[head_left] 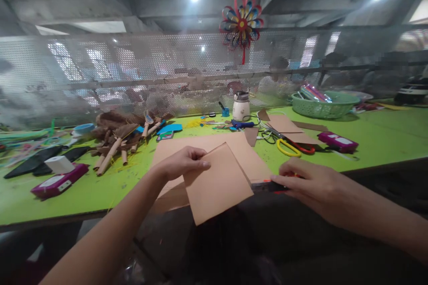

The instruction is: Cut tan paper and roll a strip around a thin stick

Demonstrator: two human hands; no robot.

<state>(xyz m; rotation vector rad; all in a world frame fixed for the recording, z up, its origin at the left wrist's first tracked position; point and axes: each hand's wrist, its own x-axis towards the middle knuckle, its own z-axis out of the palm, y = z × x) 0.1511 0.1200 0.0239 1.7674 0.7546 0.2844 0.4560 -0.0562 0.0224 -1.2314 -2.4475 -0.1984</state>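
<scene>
Between the thumb and curled fingers of my left hand (185, 164) is a squarish piece of light brown paper (219, 185), tilted and held off the table's front edge. A larger sheet of the same brown paper (249, 151) lies behind and under it on the green table. My right hand (310, 185) is closed around scissors (262, 185) with dark blades and red-orange parts; its fingers hide most of the handles. The blades point left and meet the right corner of the held paper. Whether they are cutting into it I cannot tell.
Yellow-and-red-handled scissors (289, 142) lie beside more brown paper (286, 124). A blue glue gun (242, 124), a white bottle (241, 107) and a green basket (323, 106) stand farther back. Left are brown paper rolls (110, 156) and a purple power strip (60, 181). Mesh rises behind.
</scene>
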